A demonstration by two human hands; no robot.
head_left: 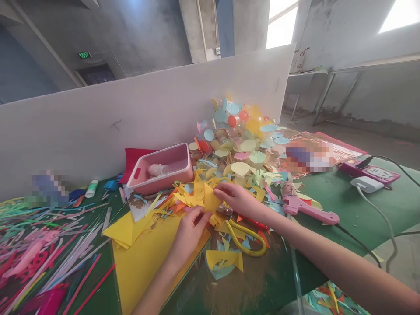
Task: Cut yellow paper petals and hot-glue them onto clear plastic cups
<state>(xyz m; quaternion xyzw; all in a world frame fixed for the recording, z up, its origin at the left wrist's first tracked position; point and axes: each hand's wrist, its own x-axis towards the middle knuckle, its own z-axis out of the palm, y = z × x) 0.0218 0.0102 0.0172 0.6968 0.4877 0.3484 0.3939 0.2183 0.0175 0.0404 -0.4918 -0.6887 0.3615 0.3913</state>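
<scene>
A small piece of yellow paper point(211, 198) is held up between both hands over a heap of paper scraps. My left hand point(194, 225) pinches its lower edge with thumb and fingers. At its upper right, the fingers of my right hand point(231, 196) close on the same piece. Just below lie scissors with yellow handles point(248, 245), their blades partly covered by the hand and scraps. A large yellow sheet point(141, 262) spreads under my left forearm, with several cut yellow pieces point(126, 229) on its far edge.
A pink bin point(160, 170) stands behind the scraps, beside a pile of plastic cups with coloured paper circles point(241, 148). A pink glue gun point(308, 210) lies at right, its cord trailing near a power strip point(369, 171). Coloured straws point(65, 258) cover the left side.
</scene>
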